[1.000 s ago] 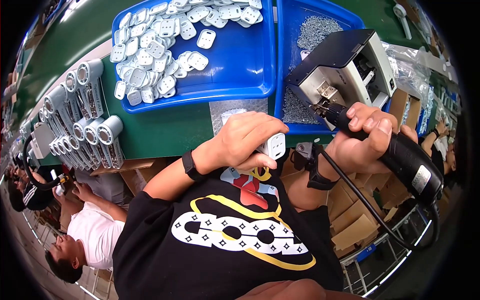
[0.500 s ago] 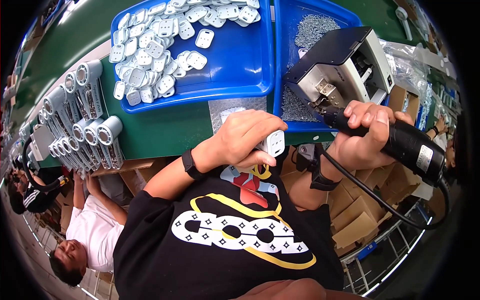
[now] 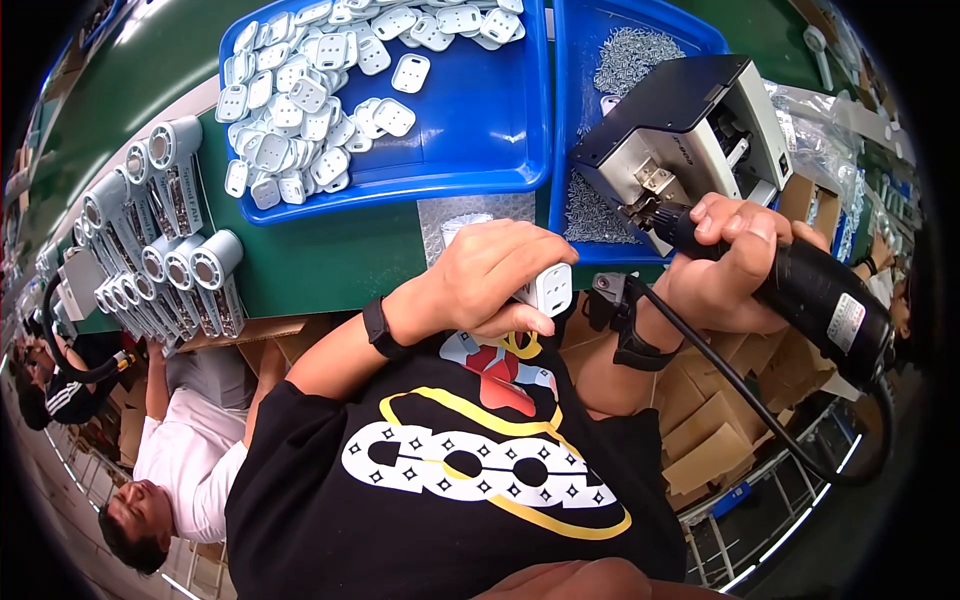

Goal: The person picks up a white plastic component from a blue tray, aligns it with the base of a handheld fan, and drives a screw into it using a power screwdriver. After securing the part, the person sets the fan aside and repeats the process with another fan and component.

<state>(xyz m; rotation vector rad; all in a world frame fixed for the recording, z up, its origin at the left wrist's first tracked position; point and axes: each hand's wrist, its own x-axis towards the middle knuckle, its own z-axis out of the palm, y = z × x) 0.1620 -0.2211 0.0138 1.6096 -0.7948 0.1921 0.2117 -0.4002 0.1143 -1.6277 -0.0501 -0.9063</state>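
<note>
My left hand (image 3: pixel 495 275) is closed around a pale blue-white handheld fan (image 3: pixel 551 290). The end with a small holed cover points right, and most of the body is hidden by my fingers. In my right hand (image 3: pixel 730 265) is a black electric screwdriver (image 3: pixel 815 305), its cable looping down behind my wrist. The screwdriver's front end is at the metal outlet of a screw feeder (image 3: pixel 665 110); the bit itself is too small to make out. The feeder stands tilted in a blue tray (image 3: pixel 690 35) with loose screws (image 3: pixel 632 60).
Another blue tray (image 3: pixel 480 120) holds many pale holed covers (image 3: pixel 300 120). Rows of similar fans (image 3: pixel 180 225) stand on the green table at left. A bubble-wrap sheet (image 3: pixel 433 225) lies before me. Cardboard (image 3: pixel 715 435) is below right; a person in white (image 3: pixel 195 460) sits left.
The screwdriver has tilted a little, its front end up and its rear end down at the feeder. My left hand has hardly moved. The seated person's arm has shifted.
</note>
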